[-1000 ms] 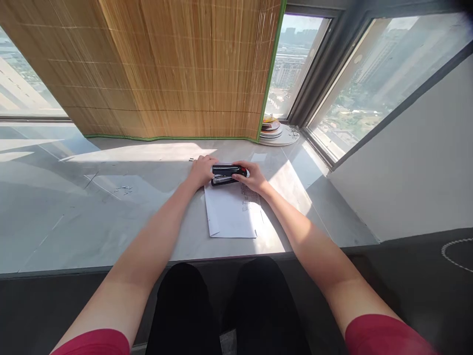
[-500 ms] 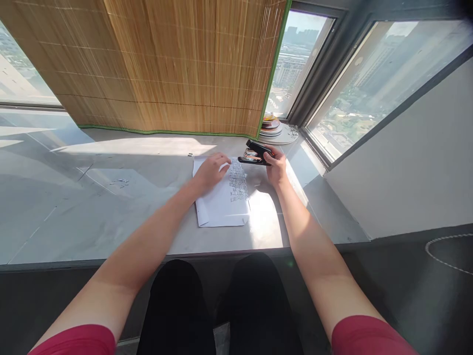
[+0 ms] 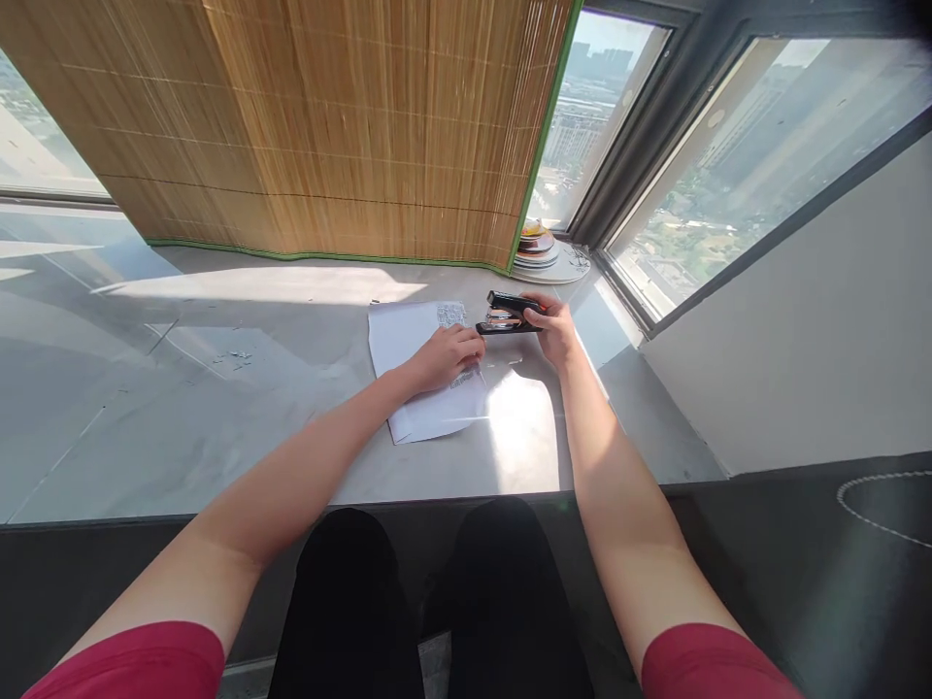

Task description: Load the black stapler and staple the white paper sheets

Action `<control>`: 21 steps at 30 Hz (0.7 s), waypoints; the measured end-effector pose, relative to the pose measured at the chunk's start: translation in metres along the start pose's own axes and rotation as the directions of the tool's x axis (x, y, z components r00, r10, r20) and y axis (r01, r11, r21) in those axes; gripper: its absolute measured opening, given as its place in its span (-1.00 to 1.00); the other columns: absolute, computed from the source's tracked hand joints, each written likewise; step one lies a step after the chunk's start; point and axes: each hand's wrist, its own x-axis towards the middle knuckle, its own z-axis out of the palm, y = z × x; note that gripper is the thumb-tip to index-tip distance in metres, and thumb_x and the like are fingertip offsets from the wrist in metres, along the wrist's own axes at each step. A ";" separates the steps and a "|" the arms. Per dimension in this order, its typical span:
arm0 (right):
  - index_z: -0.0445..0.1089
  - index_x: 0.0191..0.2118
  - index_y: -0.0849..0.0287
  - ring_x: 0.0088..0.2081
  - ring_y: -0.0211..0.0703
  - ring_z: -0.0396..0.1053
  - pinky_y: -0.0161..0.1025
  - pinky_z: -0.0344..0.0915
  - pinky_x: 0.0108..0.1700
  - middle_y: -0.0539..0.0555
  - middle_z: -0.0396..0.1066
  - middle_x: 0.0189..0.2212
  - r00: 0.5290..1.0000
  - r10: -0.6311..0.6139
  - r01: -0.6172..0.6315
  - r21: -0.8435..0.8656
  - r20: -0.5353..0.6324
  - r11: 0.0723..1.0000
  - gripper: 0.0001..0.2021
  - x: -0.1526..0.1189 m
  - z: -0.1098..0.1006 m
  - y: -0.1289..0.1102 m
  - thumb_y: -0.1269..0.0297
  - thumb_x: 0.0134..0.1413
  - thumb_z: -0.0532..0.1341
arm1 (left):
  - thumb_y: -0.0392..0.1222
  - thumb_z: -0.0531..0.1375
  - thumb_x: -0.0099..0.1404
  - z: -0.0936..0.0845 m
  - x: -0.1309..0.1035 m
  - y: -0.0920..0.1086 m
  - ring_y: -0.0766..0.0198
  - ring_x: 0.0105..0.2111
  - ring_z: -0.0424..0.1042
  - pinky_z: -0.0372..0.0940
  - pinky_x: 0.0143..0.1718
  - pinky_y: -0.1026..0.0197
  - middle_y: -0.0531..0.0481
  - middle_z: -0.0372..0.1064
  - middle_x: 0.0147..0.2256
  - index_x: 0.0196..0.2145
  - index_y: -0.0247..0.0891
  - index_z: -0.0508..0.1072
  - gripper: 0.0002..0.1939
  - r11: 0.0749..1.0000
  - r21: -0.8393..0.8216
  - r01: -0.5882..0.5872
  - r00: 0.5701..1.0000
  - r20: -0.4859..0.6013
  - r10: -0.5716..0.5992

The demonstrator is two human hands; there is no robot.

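White paper lies slightly turned on the grey ledge, with many staples in a band along its right part. Over that band rests my left hand, fingers bent and pressed together at the paper's right edge; whether they pinch the paper is hidden. My right hand is wrapped round the back end of a black stapler. The stapler's jaws are apart, and its front tip is close to my left fingertips, just right of the paper.
Loose staples are scattered on the ledge at the left. Stacked plates stand in the back right corner by the window. A bamboo blind hangs behind the ledge.
My left hand has moved right and down onto the stapled band. The paper has turned a little and its top has shifted left. The stapler has come slightly down, more level.
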 end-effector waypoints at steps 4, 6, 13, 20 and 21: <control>0.63 -0.10 0.10 -0.22 0.05 0.61 0.11 0.57 0.02 0.05 0.61 -0.29 0.999 0.041 -0.040 -0.043 0.034 0.998 -0.47 0.000 -0.023 -0.001 -0.04 -0.22 0.61 | -0.35 0.15 0.52 -0.003 -0.001 -0.001 0.08 -0.11 0.44 0.35 0.00 0.00 -0.16 0.47 -0.10 -0.18 -0.19 0.57 -0.81 0.998 0.025 0.060 0.997 -0.053 -0.058; 0.64 -0.11 0.11 -0.24 0.03 0.59 0.05 0.56 -0.04 0.04 0.61 -0.29 0.995 0.063 -0.056 -0.085 0.077 0.995 -0.48 -0.002 -0.028 -0.002 0.01 -0.23 0.61 | -0.35 0.13 0.53 -0.002 -0.001 -0.001 0.07 -0.10 0.43 0.35 -0.01 0.00 -0.17 0.46 -0.10 -0.17 -0.20 0.57 -0.79 0.994 0.058 0.092 0.994 -0.067 -0.088; 0.66 -0.13 0.16 -0.29 -0.08 0.50 -0.16 0.44 -0.24 0.06 0.60 -0.30 0.926 0.195 -0.158 -0.140 0.322 0.978 -0.51 -0.009 -0.023 -0.016 0.09 -0.24 0.62 | -0.36 0.13 0.53 -0.002 0.001 0.004 0.03 -0.09 0.46 0.32 -0.04 0.00 -0.20 0.47 -0.09 -0.14 -0.25 0.58 -0.79 0.987 0.115 0.113 0.993 -0.041 -0.109; 0.60 -0.23 0.09 -0.26 -0.07 0.43 -0.18 0.38 -0.26 0.02 0.54 -0.29 0.827 0.270 -0.133 -0.295 0.494 0.946 -0.57 -0.011 -0.021 -0.036 0.07 -0.27 0.62 | -0.16 0.33 0.44 -0.014 -0.003 0.019 0.03 -0.12 0.52 0.35 0.00 -0.01 -0.09 0.55 -0.17 -0.17 -0.20 0.55 -0.91 0.978 -0.032 0.207 0.978 -0.012 -0.207; 0.59 -0.22 0.08 -0.25 -0.07 0.43 -0.17 0.38 -0.25 0.03 0.54 -0.28 0.826 0.264 -0.111 -0.315 0.499 0.942 -0.55 -0.012 -0.021 -0.038 0.02 -0.25 0.61 | -0.12 0.37 0.40 -0.015 -0.004 0.021 0.03 -0.12 0.52 0.36 -0.02 0.00 -0.09 0.56 -0.16 -0.19 -0.20 0.54 -0.87 0.976 -0.046 0.214 0.977 -0.003 -0.214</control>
